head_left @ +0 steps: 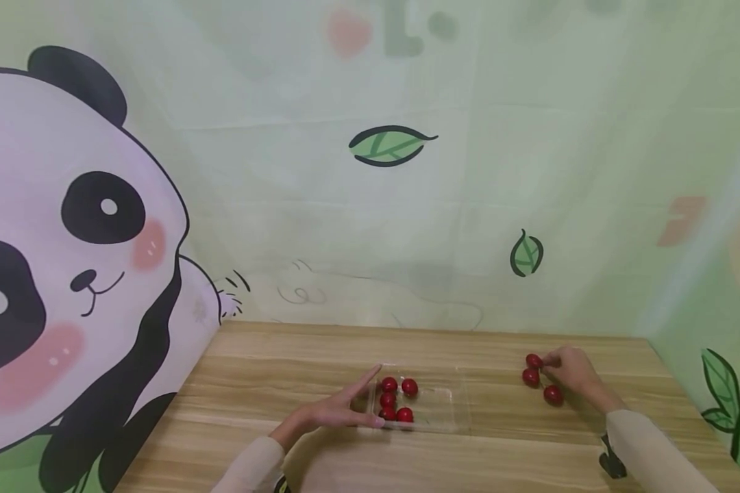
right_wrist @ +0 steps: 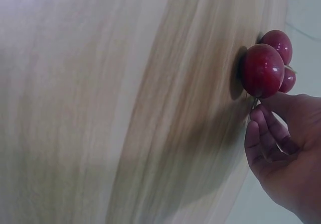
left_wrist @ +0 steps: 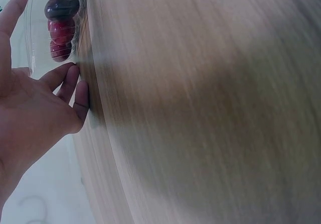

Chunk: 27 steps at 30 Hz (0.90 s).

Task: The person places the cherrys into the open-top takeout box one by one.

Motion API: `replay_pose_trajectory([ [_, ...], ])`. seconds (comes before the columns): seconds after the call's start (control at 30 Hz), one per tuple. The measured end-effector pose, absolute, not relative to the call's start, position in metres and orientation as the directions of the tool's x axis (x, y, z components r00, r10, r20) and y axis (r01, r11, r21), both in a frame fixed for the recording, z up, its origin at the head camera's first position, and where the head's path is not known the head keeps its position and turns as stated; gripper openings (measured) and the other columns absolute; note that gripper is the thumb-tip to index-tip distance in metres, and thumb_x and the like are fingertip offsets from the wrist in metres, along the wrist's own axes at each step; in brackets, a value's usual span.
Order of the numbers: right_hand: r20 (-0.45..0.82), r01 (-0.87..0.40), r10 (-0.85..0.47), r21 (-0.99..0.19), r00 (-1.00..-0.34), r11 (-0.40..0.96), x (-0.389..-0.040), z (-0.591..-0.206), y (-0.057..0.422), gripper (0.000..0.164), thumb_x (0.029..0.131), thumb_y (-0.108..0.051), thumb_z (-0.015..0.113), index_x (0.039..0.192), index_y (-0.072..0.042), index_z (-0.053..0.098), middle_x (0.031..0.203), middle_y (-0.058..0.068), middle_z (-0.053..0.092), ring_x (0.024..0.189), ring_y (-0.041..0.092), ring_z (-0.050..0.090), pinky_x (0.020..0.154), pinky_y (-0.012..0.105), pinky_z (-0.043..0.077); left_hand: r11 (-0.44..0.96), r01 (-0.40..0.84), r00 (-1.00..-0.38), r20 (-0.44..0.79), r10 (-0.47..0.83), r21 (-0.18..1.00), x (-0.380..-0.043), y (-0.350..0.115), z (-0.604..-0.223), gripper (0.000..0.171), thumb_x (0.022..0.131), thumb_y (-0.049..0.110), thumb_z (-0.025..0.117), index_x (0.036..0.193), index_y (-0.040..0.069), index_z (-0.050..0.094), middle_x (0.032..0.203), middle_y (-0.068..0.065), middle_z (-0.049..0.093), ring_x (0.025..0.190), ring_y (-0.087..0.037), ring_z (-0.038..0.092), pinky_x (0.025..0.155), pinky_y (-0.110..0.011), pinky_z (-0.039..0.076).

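- My left hand [head_left: 329, 411], at the left end of the container: I spread the digits wide, touching the plastic rather than curling round it; in the left wrist view three fingers bend a little toward the table [head_left: 506, 455]
- The clear container [head_left: 439, 409], lying on the table in front of me: I judge it light, thin-walled and springy, apt to slide or dent if squeezed; a broad, gentle touch at an end wall should steady it best
- Five cherries [head_left: 410, 387], inside the container and gathered toward its left part: glossy and round, so I expect them to roll readily and feel slick
- Three cherries [head_left: 531, 377], close together on the table to the right of the container and well apart from it: I judge each light and firm, and, if real, easily bruised; I cannot tell whether they are real fruit or models
- The thin stem [right_wrist: 255, 103], beside the nearest cherry in the right wrist view: likely the surest hold, taken close to the fruit, though a sharp tug might detach it; otherwise, a soft pinch across the widest part
- My right hand [head_left: 575, 371], beside the three cherries: my thumb and fingertips pinch the stem, the other fingers curled behind; which cherry it belongs to I cannot tell for certain
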State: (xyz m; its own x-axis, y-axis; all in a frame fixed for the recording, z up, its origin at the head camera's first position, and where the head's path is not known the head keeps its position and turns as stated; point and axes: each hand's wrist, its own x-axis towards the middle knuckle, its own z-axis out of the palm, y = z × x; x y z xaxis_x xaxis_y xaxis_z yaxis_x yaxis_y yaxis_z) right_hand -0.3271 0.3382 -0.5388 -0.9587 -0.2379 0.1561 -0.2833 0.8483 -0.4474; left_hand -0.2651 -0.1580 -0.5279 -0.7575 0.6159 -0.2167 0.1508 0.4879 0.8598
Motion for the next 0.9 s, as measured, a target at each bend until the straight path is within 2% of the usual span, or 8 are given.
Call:
replay_pose_trajectory([
  [0.33,0.178,-0.301,-0.245,-0.457,-0.953,0.837,-0.319,-0.537,0.341,0.004,0.085,0.001,0.072,0.086,0.005,0.074,0.084,0.021,0.075,0.079,0.033,0.070,0.078,0.052,0.060,0.483,0.136,-0.747,-0.230,0.623,0.865,-0.264,-0.156,-0.529,0.109,0.090,0.051,0.074,0.166,0.029,-0.002,0.171,-0.021,0.013,0.157,-0.045,0.013,0.120,-0.075,0.013],
  [0.57,0.124,-0.280,-0.251,-0.469,-0.960,0.838,-0.316,-0.527,0.346,0.009,0.091,-0.004,0.067,0.090,0.004,0.072,0.081,0.012,0.073,0.074,0.021,0.065,0.069,0.039,0.058,0.485,0.149,-0.748,-0.223,0.626,0.862,-0.266,-0.156,-0.530,0.109,0.090,0.052,0.073,0.166,0.030,-0.002,0.171,-0.020,0.014,0.157,-0.045,0.015,0.119,-0.076,0.015],
  [0.7,0.117,-0.289,-0.264,-0.448,-0.957,0.846,-0.314,-0.518,0.344,0.010,0.094,-0.004,0.065,0.093,0.004,0.072,0.081,0.011,0.072,0.072,0.017,0.063,0.067,0.037,0.057,0.492,0.145,-0.751,-0.229,0.620,0.858,-0.266,-0.156,-0.530,0.108,0.090,0.052,0.074,0.165,0.036,-0.002,0.171,-0.020,0.015,0.157,-0.045,0.014,0.119,-0.076,0.015],
  [0.9,0.183,-0.361,-0.314,-0.391,-0.932,0.847,-0.312,-0.507,0.336,0.010,0.095,-0.004,0.067,0.090,0.004,0.072,0.080,0.012,0.073,0.069,0.013,0.060,0.062,0.030,0.052,0.494,0.142,-0.753,-0.230,0.617,0.858,-0.265,-0.157,-0.528,0.108,0.090,0.051,0.074,0.165,0.034,-0.001,0.170,-0.021,0.017,0.157,-0.046,0.015,0.118,-0.077,0.015],
])
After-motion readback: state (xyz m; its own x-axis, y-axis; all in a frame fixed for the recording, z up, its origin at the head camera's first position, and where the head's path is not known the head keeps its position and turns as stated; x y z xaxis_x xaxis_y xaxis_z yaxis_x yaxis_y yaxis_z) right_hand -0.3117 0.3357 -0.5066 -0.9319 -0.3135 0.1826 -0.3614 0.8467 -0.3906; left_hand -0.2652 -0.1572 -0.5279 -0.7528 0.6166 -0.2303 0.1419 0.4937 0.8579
